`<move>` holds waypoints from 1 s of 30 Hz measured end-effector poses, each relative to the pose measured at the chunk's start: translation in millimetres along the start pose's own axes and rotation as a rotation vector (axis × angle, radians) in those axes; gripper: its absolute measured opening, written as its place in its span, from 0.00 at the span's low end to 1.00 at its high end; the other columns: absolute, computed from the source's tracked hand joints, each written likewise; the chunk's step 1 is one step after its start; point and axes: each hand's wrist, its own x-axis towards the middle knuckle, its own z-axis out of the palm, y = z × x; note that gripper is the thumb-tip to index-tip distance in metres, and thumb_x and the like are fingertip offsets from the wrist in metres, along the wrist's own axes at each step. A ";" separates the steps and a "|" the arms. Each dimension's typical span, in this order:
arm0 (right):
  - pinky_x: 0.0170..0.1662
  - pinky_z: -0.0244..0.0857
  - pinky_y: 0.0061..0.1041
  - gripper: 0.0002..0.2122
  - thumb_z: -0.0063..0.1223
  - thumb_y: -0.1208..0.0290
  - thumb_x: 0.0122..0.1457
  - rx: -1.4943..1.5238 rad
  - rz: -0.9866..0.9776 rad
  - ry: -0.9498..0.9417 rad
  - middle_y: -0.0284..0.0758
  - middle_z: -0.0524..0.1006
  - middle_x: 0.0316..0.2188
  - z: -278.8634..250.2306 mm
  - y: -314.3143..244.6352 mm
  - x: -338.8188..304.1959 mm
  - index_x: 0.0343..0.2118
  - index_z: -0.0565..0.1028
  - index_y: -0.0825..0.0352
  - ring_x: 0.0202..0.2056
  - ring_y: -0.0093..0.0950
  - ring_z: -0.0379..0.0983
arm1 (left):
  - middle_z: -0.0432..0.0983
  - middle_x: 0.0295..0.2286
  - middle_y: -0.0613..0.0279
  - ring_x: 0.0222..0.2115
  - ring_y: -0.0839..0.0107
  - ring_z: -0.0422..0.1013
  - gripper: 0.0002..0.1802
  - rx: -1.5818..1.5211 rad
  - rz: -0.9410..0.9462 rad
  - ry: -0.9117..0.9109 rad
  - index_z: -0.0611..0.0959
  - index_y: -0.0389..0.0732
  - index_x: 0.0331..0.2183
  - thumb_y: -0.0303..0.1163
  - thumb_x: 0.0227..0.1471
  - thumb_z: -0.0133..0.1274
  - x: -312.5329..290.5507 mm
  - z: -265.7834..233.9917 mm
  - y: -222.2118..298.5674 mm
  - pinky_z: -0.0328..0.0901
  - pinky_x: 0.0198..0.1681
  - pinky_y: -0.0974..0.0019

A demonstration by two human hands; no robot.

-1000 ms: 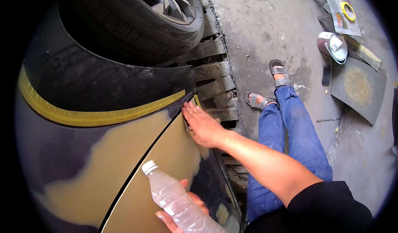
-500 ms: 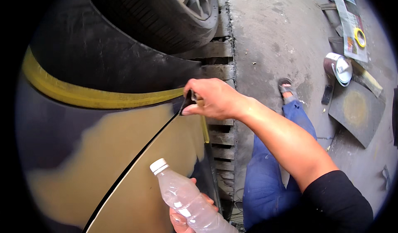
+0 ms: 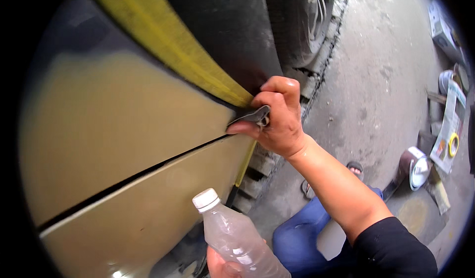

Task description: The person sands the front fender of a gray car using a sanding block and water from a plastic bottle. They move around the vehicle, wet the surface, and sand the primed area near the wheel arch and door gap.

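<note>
At the edge of a car's wheel arch, beside the dark trim (image 3: 217, 25), a person's two bare hands are at work on neighbouring body panels. The right hand (image 3: 283, 122) is bent nearly closed, pinching a folded dark sheet (image 3: 255, 115) between thumb and fingers, where the narrow gap (image 3: 138, 174) between the panels meets the arch. The left hand (image 3: 216, 263), partly cut off by the lower edge of the view, is curled around a clear plastic bottle (image 3: 242, 238); its white cap (image 3: 206, 199) is on, and its contents cannot be made out with certainty. The bottle is held tilted in front of the lower panel.

As to progress: tan coating (image 3: 123, 124) already covers much of both panels and looks largely smooth, with dark paint showing beyond its margins. Yellow tape (image 3: 168, 38) lines the arch. The corner under the right hand appears to be the spot presently receiving attention; how much of it is finished cannot be judged, since the fingers hide it. With the tape in place, the work seems unfinished.

On the floor (image 3: 376, 80), well apart to the right, stand a tin (image 3: 414, 168) and a tape roll (image 3: 453, 145) on newspaper (image 3: 448, 124).
</note>
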 end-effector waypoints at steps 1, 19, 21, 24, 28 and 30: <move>0.43 0.60 0.32 0.28 0.73 0.51 0.33 0.002 -0.001 0.014 0.36 0.64 0.37 2.4 0.8 -1.3 0.31 0.70 0.62 0.40 0.35 0.61 | 0.76 0.28 0.49 0.25 0.60 0.76 0.61 -0.011 0.038 0.002 0.65 0.27 0.53 0.59 0.26 0.72 5.1 0.7 -6.5 0.73 0.25 0.61; 0.38 0.58 0.31 0.26 0.74 0.56 0.32 0.085 -0.048 0.102 0.37 0.65 0.32 17.0 12.4 -20.0 0.30 0.70 0.66 0.36 0.36 0.61 | 0.74 0.36 0.58 0.34 0.72 0.72 0.48 0.102 0.337 -0.196 0.70 0.28 0.48 0.53 0.34 0.70 39.6 -17.0 -24.7 0.67 0.36 0.70; 0.39 0.60 0.30 0.27 0.76 0.58 0.32 0.070 -0.063 0.082 0.39 0.63 0.35 12.8 14.0 -19.7 0.30 0.69 0.66 0.36 0.36 0.61 | 0.74 0.41 0.59 0.41 0.72 0.71 0.49 0.110 0.283 -0.262 0.68 0.31 0.51 0.51 0.35 0.71 42.1 -24.4 -23.0 0.66 0.45 0.66; 0.38 0.60 0.31 0.27 0.76 0.61 0.31 0.117 -0.126 0.117 0.39 0.64 0.35 12.6 -15.6 10.8 0.30 0.69 0.66 0.37 0.36 0.61 | 0.74 0.40 0.60 0.40 0.73 0.70 0.49 0.176 0.266 -0.248 0.68 0.32 0.51 0.53 0.35 0.71 42.3 -21.4 -10.4 0.66 0.45 0.67; 0.40 0.58 0.34 0.26 0.74 0.58 0.33 0.075 -0.053 0.098 0.39 0.67 0.33 13.3 13.4 -19.1 0.31 0.70 0.65 0.37 0.38 0.62 | 0.73 0.39 0.61 0.40 0.74 0.70 0.49 0.220 0.284 -0.278 0.69 0.32 0.50 0.54 0.35 0.70 41.0 -15.3 0.1 0.66 0.44 0.68; 0.40 0.58 0.34 0.25 0.74 0.58 0.33 0.094 -0.063 0.118 0.39 0.67 0.34 12.9 8.7 -17.7 0.30 0.70 0.65 0.37 0.38 0.62 | 0.73 0.39 0.61 0.39 0.74 0.70 0.48 0.241 0.271 -0.285 0.70 0.32 0.50 0.54 0.35 0.70 38.4 -13.3 7.3 0.65 0.44 0.69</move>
